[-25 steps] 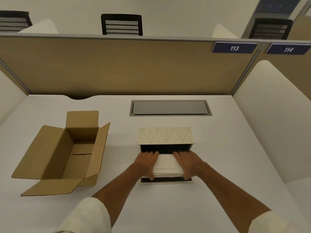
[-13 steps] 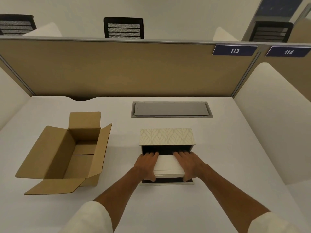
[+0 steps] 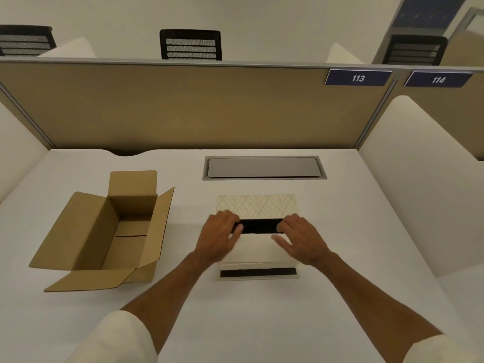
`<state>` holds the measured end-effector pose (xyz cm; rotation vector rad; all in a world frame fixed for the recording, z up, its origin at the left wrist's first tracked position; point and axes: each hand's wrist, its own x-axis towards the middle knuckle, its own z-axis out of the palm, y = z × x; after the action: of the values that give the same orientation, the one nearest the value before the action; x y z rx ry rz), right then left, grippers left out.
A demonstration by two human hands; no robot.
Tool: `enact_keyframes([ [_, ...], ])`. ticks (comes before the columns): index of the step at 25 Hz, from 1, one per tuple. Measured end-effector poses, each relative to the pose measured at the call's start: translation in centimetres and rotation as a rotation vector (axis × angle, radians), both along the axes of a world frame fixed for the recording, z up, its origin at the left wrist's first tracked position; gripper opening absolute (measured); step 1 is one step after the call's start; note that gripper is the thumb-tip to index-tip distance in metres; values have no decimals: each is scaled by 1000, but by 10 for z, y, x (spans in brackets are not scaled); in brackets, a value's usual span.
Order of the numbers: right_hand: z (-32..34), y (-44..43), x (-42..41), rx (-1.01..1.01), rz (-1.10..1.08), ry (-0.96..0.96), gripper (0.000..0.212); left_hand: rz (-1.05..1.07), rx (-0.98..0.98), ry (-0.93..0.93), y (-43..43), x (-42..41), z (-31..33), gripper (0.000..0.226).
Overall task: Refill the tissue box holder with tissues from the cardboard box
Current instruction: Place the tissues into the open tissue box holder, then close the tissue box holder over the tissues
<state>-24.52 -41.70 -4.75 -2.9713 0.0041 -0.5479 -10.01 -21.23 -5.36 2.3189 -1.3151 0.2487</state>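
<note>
An office or study hall with numbered carrels: a white desk (image 3: pixel 262 323) is fenced by a tan partition (image 3: pixel 183 106) bearing blue plates "113" (image 3: pixel 358 78) and "114" (image 3: pixel 438 79). A cable hatch (image 3: pixel 264 167) is set into the desktop, and mesh-backed chairs (image 3: pixel 191 44) stand beyond.

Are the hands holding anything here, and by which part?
Nothing is gripped: left hand and right hand lie open on the tissue stack in the tissue box holder, near its far end.

Your holder (image 3: pixel 258 206), leaf-patterned, lies open with white tissues (image 3: pixel 258 248) inside; the brown box (image 3: pixel 104 231) sits open-flapped, well left.
</note>
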Motion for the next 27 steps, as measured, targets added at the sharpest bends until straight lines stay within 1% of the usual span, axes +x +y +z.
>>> enact_keyframes([
  [2, 10, -6, 8, 154, -157, -79, 34, 225, -157, 195, -4, 18, 16, 30],
  [3, 15, -10, 12, 249, -255, -122, 29, 331, -203, 296, -6, 29, 21, 27],
  [4, 19, -14, 15, 349, -351, -158, 23, 423, -206, 393, -6, 38, 25, 25],
  [6, 23, -22, 22, 544, -530, -187, 17, 542, -113, 564, -7, 53, 26, 27],
  [8, 25, -30, 27, 711, -684, -142, 20, 596, -31, 741, -9, 60, 26, 33],
  [9, 26, -34, 29, 776, -735, -83, 24, 610, -41, 838, -11, 59, 27, 35],
  [11, 28, -37, 33, 857, -775, 118, 33, 627, -105, 973, -15, 57, 30, 34],
  [12, 28, -36, 35, 869, -772, 209, 38, 632, -118, 994, -17, 55, 31, 30],
  [14, 28, -33, 37, 900, -762, 278, 37, 641, -131, 991, -21, 50, 32, 25],
  [18, 23, -30, 33, 946, -803, 242, 24, 691, -145, 964, -18, 41, 33, 23],
  [22, 20, -31, 25, 996, -814, 260, 14, 707, -175, 1027, -10, 34, 30, 14],
  [25, 20, -32, 19, 1075, -810, 285, 20, 706, -204, 1081, -4, 28, 29, 23],
  [27, 22, -31, 13, 1128, -818, 325, 23, 726, -219, 1150, -3, 22, 30, 27],
])
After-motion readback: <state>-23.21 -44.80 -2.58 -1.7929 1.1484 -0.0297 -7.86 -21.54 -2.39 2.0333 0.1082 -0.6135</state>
